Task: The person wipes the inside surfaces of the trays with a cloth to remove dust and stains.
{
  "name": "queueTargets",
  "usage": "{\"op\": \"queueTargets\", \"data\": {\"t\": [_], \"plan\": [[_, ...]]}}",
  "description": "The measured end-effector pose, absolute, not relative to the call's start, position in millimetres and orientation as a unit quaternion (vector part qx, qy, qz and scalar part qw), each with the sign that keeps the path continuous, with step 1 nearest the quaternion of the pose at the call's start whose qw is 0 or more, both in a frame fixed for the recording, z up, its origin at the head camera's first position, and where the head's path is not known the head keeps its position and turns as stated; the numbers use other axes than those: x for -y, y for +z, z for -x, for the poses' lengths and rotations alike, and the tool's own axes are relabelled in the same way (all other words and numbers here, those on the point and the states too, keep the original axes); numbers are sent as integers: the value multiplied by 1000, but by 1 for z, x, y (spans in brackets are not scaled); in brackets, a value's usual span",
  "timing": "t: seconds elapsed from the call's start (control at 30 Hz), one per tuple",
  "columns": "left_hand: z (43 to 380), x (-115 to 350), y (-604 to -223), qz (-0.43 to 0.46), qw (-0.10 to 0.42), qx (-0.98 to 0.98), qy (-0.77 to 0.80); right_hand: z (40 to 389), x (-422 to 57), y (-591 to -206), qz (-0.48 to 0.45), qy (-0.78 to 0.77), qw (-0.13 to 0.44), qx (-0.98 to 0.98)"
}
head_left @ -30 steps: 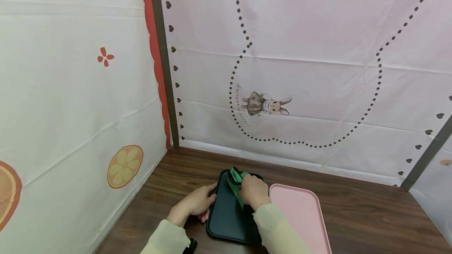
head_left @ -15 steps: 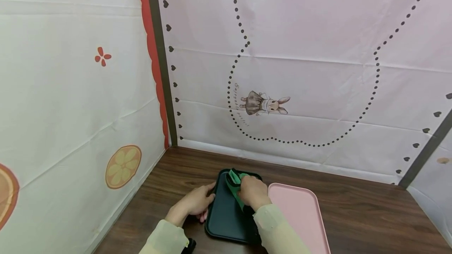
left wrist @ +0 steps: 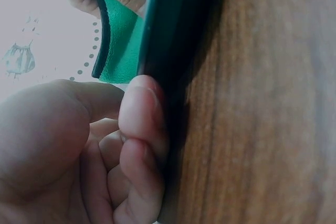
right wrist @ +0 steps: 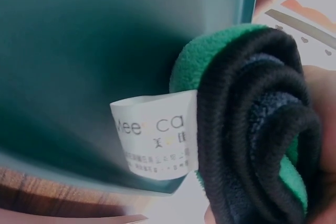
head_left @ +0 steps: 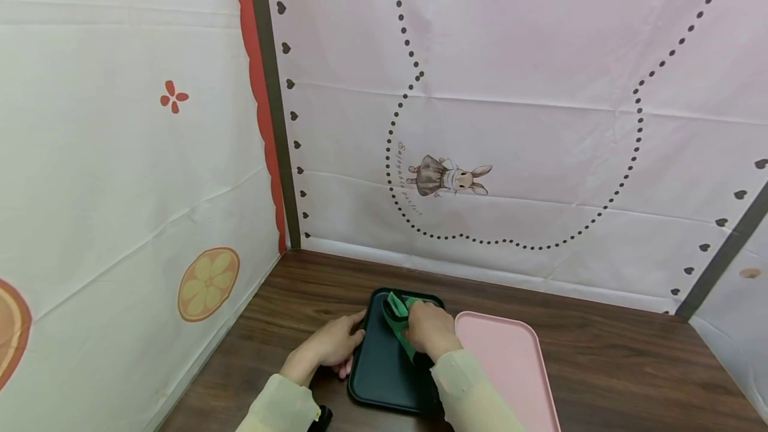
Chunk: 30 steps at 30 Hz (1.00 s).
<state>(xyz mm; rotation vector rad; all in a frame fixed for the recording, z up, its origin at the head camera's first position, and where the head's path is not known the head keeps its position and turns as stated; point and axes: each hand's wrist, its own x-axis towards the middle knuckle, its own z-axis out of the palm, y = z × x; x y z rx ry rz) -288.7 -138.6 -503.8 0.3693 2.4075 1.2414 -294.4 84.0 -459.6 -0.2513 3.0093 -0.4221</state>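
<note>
A dark green rectangular tray (head_left: pixel 384 379) with a raised rim lies on the wooden table. On its left edge is my left hand (head_left: pixel 333 342), fingers curled against the rim; in the left wrist view the fingertips (left wrist: pixel 140 106) press at that edge. My right hand (head_left: pixel 431 329) grips a folded green cloth (head_left: pixel 396 319) with black edging over the tray's far part. Close up in the right wrist view, the cloth (right wrist: pixel 236 124) shows rolled layers and a white printed label (right wrist: pixel 157 135). My right fingers are mostly hidden behind the cloth.
A pink tray (head_left: pixel 504 359) lies right beside the green one, partly covered by my right sleeve (head_left: pixel 474 392). The wooden table (head_left: pixel 630 379) meets printed fabric walls (head_left: pixel 528 152) at the back and left.
The cloth and my right hand have shifted slightly toward me over the green tray. My left hand stays at the tray's left edge.
</note>
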Motion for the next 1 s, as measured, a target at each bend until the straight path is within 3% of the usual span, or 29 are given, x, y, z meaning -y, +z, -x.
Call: {"op": "queueTargets", "data": {"t": [1.0], "plan": [[291,138,-506,-128,208,-865,439,288,-85,-460,97,-123,34,-987]]}}
